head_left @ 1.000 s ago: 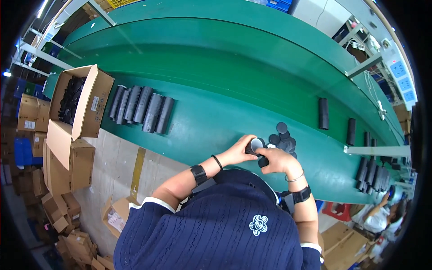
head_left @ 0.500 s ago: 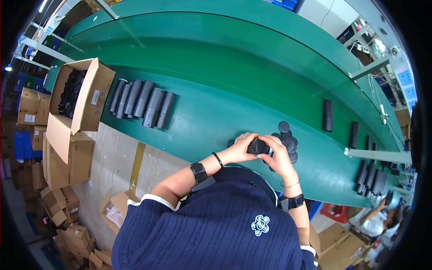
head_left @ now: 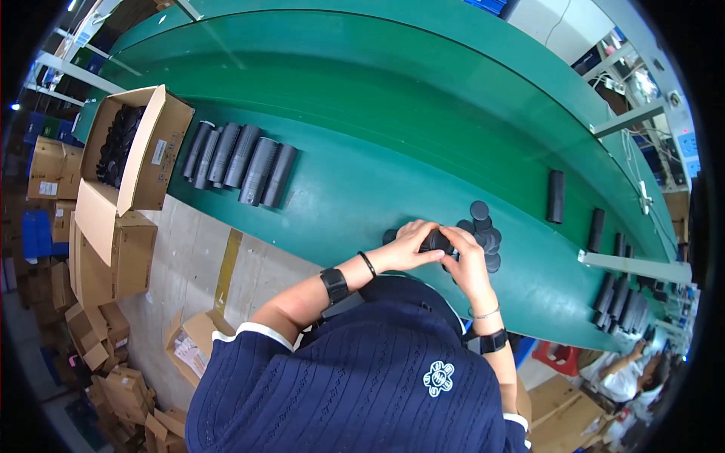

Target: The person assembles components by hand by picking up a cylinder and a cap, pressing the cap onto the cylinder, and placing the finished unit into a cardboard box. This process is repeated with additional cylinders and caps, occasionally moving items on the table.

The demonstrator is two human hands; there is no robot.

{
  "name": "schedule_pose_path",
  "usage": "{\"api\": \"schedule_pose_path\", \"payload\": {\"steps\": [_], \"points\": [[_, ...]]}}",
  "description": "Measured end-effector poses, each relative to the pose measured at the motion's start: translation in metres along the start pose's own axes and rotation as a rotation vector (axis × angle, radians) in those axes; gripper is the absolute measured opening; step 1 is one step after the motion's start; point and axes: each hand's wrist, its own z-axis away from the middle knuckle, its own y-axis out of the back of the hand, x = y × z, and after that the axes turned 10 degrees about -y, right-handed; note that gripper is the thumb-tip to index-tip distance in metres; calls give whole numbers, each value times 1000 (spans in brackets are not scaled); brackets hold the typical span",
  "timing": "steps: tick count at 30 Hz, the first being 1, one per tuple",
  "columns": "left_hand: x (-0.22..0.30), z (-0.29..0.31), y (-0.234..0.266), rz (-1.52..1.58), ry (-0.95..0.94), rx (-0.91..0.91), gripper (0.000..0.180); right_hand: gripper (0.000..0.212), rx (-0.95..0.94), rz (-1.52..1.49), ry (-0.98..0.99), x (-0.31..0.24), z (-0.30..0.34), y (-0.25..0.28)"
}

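Observation:
Over the green bench, both my hands close round a black cylinder (head_left: 436, 241), seen nearly end-on, with a round black top. My left hand (head_left: 408, 248) grips its left side, thumb laid across the near edge. Fingers of my right hand (head_left: 470, 262) curl over the right side and the top. Just beyond the right hand lies a pile of black round caps (head_left: 483, 235), partly covered by that hand. A dark round piece (head_left: 390, 235) shows beside the left knuckles. The cylinder's lower part is hidden.
Several black ribbed tubes (head_left: 240, 156) lie in a row at the left. An open carton (head_left: 156, 155) of black parts stands beyond them. More tubes (head_left: 621, 298) lie at the right, near a metal post (head_left: 634, 263) and another person (head_left: 623, 374). The green conveyor belt (head_left: 362, 98) runs behind.
My fingers have closed further over the cylinder's top, and my right hand has shifted slightly left. The cylinder now shows less between the hands. The whole view has moved a little.

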Motion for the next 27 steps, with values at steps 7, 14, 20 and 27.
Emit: {"api": "schedule_pose_path", "payload": {"steps": [7,14,20,27], "points": [[4,0,3,7,9,2,63,54,7,81,-18,-6,0,-2],[4,-1,0,-5,-5,-18,59,54,-19,213,-39,-16,0,-1],[6,0,3,40,7,43,55,53,-1,121,-20,-14,-1,-2],[3,2,3,70,-1,56,57,55,27,-8,-67,-3,7,-6]]}}
